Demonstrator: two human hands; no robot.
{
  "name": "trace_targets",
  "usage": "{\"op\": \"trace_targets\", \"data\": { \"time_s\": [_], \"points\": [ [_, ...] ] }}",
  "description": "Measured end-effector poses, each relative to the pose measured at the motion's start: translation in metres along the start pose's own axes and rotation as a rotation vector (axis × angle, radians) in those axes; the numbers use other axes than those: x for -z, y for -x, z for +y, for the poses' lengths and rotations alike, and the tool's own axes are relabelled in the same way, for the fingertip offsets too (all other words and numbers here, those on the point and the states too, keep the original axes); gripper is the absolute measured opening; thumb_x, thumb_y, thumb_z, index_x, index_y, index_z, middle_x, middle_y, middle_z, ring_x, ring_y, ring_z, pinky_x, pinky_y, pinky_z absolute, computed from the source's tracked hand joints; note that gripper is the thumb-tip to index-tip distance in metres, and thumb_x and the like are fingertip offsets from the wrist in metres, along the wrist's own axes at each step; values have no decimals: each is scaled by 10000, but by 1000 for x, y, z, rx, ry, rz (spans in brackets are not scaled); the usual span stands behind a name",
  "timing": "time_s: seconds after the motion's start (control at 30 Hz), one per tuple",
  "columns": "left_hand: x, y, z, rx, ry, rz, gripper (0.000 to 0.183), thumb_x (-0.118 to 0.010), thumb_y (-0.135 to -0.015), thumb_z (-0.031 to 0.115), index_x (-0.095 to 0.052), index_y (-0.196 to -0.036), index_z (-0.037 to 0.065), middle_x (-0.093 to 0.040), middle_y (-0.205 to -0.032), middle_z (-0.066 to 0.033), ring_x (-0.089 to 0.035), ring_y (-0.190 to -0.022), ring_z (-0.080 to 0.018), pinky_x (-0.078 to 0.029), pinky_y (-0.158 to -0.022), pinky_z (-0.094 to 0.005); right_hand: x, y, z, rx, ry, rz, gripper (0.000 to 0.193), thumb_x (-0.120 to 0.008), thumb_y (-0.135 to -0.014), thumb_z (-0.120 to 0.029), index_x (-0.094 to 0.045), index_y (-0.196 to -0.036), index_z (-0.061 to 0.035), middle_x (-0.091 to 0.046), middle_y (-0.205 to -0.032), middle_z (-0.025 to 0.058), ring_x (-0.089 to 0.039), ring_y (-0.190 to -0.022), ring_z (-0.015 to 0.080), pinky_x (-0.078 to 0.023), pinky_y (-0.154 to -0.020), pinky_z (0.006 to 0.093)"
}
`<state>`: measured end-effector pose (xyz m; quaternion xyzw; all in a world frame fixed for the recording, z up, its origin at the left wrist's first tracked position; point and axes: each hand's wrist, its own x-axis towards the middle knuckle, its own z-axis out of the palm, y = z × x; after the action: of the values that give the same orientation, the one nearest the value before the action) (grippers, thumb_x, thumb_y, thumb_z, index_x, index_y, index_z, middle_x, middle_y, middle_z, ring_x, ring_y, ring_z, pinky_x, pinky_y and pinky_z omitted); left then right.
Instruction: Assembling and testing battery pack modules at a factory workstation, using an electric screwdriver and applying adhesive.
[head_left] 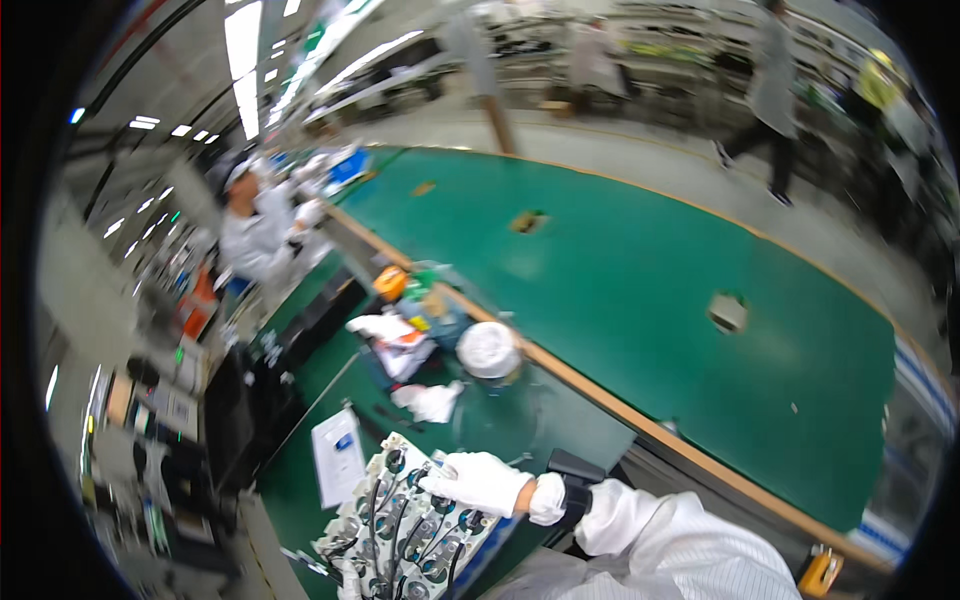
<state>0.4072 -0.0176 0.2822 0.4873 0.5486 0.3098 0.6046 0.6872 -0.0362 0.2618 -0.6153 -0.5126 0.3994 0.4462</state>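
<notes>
A white tray (pixel 388 482) holds several round silver-and-teal parts with black cables running across them, in front of me at the bottom. My right hand (pixel 478 482), in a white glove with a dark band on the wrist, is over the tray's right edge. Its fingers are bent together at a small, blurred piece among the parts. At the tray's lower left, next to the cables, a bit of white glove that appears to be my left hand (pixel 349 580) shows at the picture's bottom edge. What its fingers do is hidden.
Beyond the tray lie a white paper sheet (pixel 338 456), a crumpled white cloth (pixel 430 402) and a round white-topped container (pixel 488 350). A wooden edge borders a long green table (pixel 620 290) with cut-outs. A co-worker (pixel 262 225) in white stands far left; another person (pixel 775 90) walks behind.
</notes>
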Motion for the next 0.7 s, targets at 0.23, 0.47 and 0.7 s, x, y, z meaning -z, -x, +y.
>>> {"op": "trace_targets", "data": {
  "time_s": [0.23, 0.47, 0.7],
  "points": [
    [-138, -15, 14, 41, -66, -463, 342, -538, -919, 230, -563, -1143, -27, -640, -989, -70, -612, -842, -150, -493, -710, -260, 127, 207, 5, -166, 301, 319, 441, -509, -907, -472, -605, -988, -49, -586, -828, 177, -608, -743, 307, -479, -657, 392],
    [-320, 49, 25, 37, -87, -1088, 102, -646, -852, 151, -594, -830, 67, -490, -658, 38, -445, -577, -76, -352, -530, -228, 253, 345, 10, -535, -81, 868, 435, -633, -845, -450, -607, -868, -16, -547, -670, -2, -510, -591, 106, -412, -495, 262],
    [-454, 104, -25, 336, 71, -1681, 234, -596, -923, 256, -620, -1023, 46, -609, -882, 11, -568, -796, -87, -462, -717, -232, 375, 434, 48, -869, 109, 974, 462, -598, -863, -459, -681, -941, -11, -665, -874, 48, -584, -819, 132, -453, -722, 312]
  ]
}}
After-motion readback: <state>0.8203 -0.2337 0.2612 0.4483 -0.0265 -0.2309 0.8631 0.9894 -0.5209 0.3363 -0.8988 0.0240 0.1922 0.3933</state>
